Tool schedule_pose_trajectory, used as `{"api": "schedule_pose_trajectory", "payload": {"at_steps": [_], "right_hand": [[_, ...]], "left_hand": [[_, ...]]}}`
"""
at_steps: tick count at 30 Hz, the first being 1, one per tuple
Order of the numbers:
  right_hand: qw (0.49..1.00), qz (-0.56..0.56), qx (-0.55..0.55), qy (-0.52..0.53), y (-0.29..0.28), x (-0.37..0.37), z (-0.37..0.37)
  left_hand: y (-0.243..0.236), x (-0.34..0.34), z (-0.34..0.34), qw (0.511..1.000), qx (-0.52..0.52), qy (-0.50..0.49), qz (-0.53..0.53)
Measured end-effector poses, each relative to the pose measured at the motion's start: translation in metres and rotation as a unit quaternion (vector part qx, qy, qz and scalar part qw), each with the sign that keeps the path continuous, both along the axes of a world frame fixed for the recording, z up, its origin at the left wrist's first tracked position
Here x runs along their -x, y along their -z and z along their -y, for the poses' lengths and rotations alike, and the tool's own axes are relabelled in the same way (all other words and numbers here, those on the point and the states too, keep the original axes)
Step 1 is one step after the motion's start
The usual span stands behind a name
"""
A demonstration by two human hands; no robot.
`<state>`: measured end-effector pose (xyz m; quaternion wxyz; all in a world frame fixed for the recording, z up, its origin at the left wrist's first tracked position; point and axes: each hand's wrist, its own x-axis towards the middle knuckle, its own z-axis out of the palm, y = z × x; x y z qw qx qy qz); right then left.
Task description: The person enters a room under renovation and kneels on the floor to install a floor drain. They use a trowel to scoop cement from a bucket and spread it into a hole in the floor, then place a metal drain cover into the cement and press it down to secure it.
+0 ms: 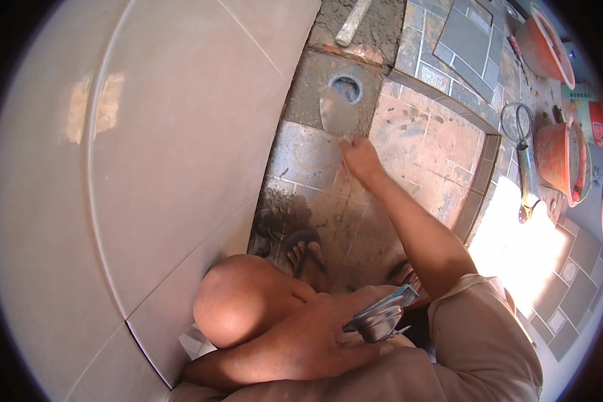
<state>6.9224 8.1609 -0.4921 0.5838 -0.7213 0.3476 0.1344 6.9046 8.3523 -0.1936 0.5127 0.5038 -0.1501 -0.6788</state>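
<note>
View: looking down from the person's head at a partly tiled floor beside a tiled wall.
Right hand (pixel 360 159): stretched far out over the floor, fingers closed around the handle of a trowel (pixel 337 112).
Trowel: its grey, mortar-smeared blade points away from the person and lies over the cement bed, its tip just beside the drain opening (pixel 346 88).
Drain opening: a round hole with a pale ring, set in the bare cement patch (pixel 315 84) at the far end of the floor.
Left hand (pixel 315 335): near the body, low in the frame, fingers wrapped around a round metal drain fitting (pixel 376 320) in clear packaging with a blue edge.
Knee (pixel 238 301): bare, bent, just left of the left hand and close to the wall.
Foot (pixel 306 254): in a dark sandal, resting on the dusty floor tiles (pixel 422 144) between knee and trowel.
Wall (pixel 147 147): large glossy pale tiles, filling the left side.
Orange buckets (pixel 546 47): two at the far right, well apart from both hands.
Wooden float (pixel 352 21): lying on the cement at the far edge, beyond the drain opening.
</note>
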Motion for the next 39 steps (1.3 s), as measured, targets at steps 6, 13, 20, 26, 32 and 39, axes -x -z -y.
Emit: {"api": "schedule_pose_trajectory", "payload": {"at_steps": [6,13,20,26,32,39], "right_hand": [[0.943,-0.049,-0.231,0.235,0.0,-0.081,0.008],[0.922,-0.023,-0.271,0.275,-0.014,-0.078,0.007],[0.931,-0.036,-0.316,0.179,0.009,-0.102,0.021],[0.937,-0.025,-0.31,0.159,0.013,-0.117,0.034],[0.978,-0.073,-0.191,0.052,0.001,-0.1,0.03],[0.98,-0.058,-0.185,0.049,0.036,-0.081,0.018]], "left_hand": [[0.001,-0.004,0.0,1.0,0.009,0.001,0.025],[0.001,-0.005,0.002,1.0,-0.006,0.002,-0.011],[0.002,-0.004,0.001,1.0,0.002,-0.008,0.007],[-0.002,-0.002,0.001,0.998,-0.019,-0.033,-0.043],[-0.002,-0.006,0.002,1.0,-0.004,-0.007,0.024],[0.004,0.0,0.0,0.999,0.003,-0.004,0.042]]}}
